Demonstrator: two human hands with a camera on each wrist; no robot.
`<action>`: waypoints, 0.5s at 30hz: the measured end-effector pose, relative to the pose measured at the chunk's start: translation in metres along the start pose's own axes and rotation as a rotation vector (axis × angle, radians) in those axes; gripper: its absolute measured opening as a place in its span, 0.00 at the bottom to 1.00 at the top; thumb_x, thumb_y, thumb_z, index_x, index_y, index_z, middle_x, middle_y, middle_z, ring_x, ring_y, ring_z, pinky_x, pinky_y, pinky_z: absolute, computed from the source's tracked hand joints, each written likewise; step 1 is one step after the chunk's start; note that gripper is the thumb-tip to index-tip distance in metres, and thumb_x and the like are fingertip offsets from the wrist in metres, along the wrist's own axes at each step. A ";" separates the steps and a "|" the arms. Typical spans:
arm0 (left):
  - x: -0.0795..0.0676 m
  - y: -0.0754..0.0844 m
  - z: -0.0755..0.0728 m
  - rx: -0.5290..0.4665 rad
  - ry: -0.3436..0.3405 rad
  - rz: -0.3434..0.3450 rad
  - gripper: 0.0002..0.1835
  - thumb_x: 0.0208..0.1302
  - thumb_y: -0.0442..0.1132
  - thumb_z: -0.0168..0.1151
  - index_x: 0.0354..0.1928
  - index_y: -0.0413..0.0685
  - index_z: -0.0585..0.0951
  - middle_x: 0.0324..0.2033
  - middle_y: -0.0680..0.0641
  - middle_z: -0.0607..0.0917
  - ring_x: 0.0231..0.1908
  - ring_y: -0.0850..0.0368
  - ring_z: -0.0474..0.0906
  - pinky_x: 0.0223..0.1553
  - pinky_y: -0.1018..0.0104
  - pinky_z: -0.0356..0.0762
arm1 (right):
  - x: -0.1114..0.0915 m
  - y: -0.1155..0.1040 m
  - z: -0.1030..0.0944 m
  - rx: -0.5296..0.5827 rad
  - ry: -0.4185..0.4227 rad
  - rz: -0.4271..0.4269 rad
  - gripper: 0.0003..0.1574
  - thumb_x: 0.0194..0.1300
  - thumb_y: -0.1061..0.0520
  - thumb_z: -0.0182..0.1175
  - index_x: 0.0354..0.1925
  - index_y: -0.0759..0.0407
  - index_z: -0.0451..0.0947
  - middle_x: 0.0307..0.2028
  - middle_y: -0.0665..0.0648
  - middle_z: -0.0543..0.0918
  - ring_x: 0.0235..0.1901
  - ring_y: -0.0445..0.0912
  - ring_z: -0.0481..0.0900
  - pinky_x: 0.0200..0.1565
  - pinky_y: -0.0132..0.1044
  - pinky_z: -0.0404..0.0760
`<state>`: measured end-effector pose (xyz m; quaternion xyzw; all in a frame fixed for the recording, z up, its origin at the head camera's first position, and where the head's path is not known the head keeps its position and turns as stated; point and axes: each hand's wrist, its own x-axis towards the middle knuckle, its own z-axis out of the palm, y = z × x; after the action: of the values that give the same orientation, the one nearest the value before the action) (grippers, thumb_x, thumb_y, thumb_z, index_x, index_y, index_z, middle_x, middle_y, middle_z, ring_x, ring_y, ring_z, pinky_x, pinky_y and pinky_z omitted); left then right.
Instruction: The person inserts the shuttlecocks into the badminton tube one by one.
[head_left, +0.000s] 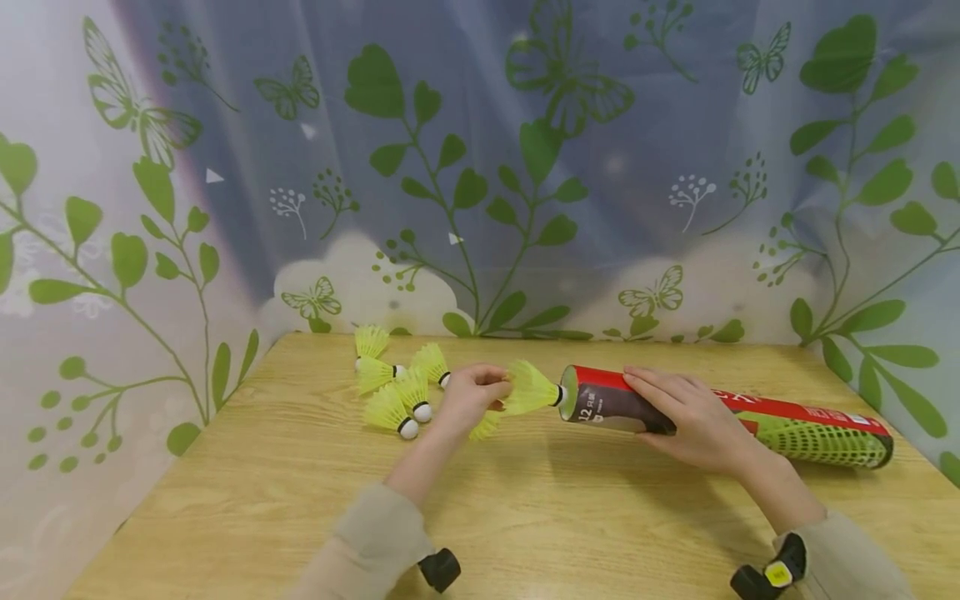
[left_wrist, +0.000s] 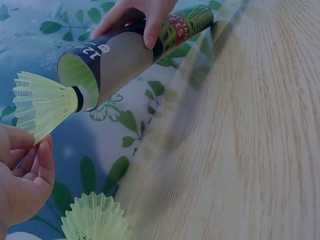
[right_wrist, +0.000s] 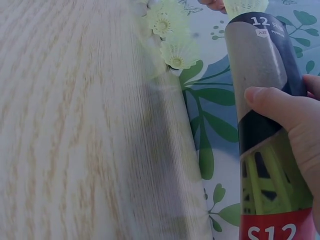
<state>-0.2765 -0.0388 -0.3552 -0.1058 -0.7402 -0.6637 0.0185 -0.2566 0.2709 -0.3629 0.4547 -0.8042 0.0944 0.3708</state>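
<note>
Between thumb and fingers my left hand (head_left: 468, 400) pinches a yellow shuttlecock (head_left: 531, 390) by its skirt edge. Its cork, banded in black, points right and sits at the mouth of a printed tube (head_left: 600, 398). In the left wrist view the cork of the shuttlecock (left_wrist: 47, 98) is just inside the tube's (left_wrist: 125, 60) open end. My right hand (head_left: 690, 417) grips the tube round its middle, and the right wrist view shows the thumb across the tube (right_wrist: 267, 125). The tube lies slantwise, its open end to the left. How many shuttlecocks are inside is hidden.
Several loose yellow shuttlecocks (head_left: 397, 408) lie clustered left of my left hand on the wooden table (head_left: 540, 525). Another shuttlecock (head_left: 486, 427) is partly hidden behind that hand. A leaf-patterned curtain (head_left: 480, 208) hangs along the table's back edge.
</note>
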 end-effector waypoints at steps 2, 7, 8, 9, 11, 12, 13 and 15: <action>0.001 -0.001 0.003 -0.021 -0.013 0.000 0.12 0.58 0.27 0.60 0.43 0.27 0.79 0.36 0.39 0.84 0.28 0.63 0.76 0.32 0.68 0.80 | 0.000 0.000 0.000 -0.004 -0.006 0.004 0.43 0.66 0.31 0.42 0.61 0.63 0.70 0.54 0.61 0.77 0.49 0.52 0.75 0.44 0.49 0.72; 0.004 -0.002 0.012 -0.043 -0.017 -0.007 0.12 0.58 0.28 0.60 0.43 0.28 0.80 0.35 0.39 0.84 0.28 0.63 0.76 0.32 0.68 0.80 | 0.000 0.000 0.000 -0.013 -0.016 0.011 0.43 0.65 0.31 0.41 0.61 0.62 0.70 0.54 0.61 0.77 0.49 0.52 0.75 0.44 0.49 0.72; 0.005 -0.003 0.013 -0.045 -0.015 -0.006 0.12 0.57 0.27 0.61 0.43 0.28 0.80 0.35 0.39 0.84 0.27 0.63 0.76 0.32 0.68 0.80 | 0.000 0.000 0.000 -0.015 -0.019 0.014 0.44 0.65 0.31 0.41 0.61 0.62 0.70 0.54 0.61 0.77 0.50 0.52 0.75 0.44 0.50 0.72; 0.005 -0.004 0.015 -0.045 -0.014 -0.001 0.12 0.57 0.27 0.61 0.42 0.27 0.80 0.36 0.39 0.84 0.27 0.63 0.76 0.32 0.67 0.80 | 0.000 0.000 0.000 -0.015 -0.022 0.017 0.44 0.65 0.30 0.41 0.61 0.62 0.70 0.54 0.61 0.77 0.50 0.52 0.75 0.44 0.50 0.72; 0.006 -0.006 0.018 -0.051 -0.013 0.002 0.12 0.57 0.27 0.61 0.42 0.26 0.79 0.35 0.39 0.84 0.26 0.64 0.75 0.31 0.68 0.80 | 0.000 0.001 0.000 -0.018 -0.028 0.021 0.44 0.65 0.30 0.41 0.61 0.62 0.70 0.54 0.61 0.76 0.50 0.52 0.74 0.45 0.50 0.72; 0.007 -0.007 0.019 -0.053 -0.013 0.004 0.12 0.56 0.26 0.61 0.42 0.26 0.79 0.35 0.38 0.84 0.25 0.64 0.75 0.31 0.68 0.80 | 0.000 0.001 0.000 -0.020 -0.031 0.021 0.44 0.65 0.30 0.41 0.61 0.62 0.70 0.54 0.61 0.76 0.50 0.52 0.74 0.45 0.50 0.72; 0.007 -0.007 0.020 -0.057 -0.013 0.005 0.12 0.56 0.26 0.61 0.42 0.26 0.79 0.34 0.39 0.84 0.25 0.64 0.75 0.31 0.68 0.80 | 0.000 0.001 0.000 -0.020 -0.032 0.020 0.44 0.65 0.30 0.41 0.61 0.61 0.70 0.54 0.61 0.77 0.50 0.52 0.74 0.45 0.50 0.72; 0.008 -0.008 0.022 -0.052 -0.017 0.009 0.11 0.56 0.26 0.61 0.41 0.26 0.79 0.34 0.40 0.84 0.24 0.65 0.75 0.30 0.69 0.80 | 0.000 0.001 0.001 -0.021 -0.033 0.018 0.44 0.65 0.30 0.41 0.61 0.61 0.70 0.54 0.61 0.77 0.50 0.52 0.74 0.45 0.50 0.72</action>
<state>-0.2833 -0.0170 -0.3647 -0.1153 -0.7224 -0.6816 0.0125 -0.2581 0.2709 -0.3631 0.4451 -0.8152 0.0815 0.3614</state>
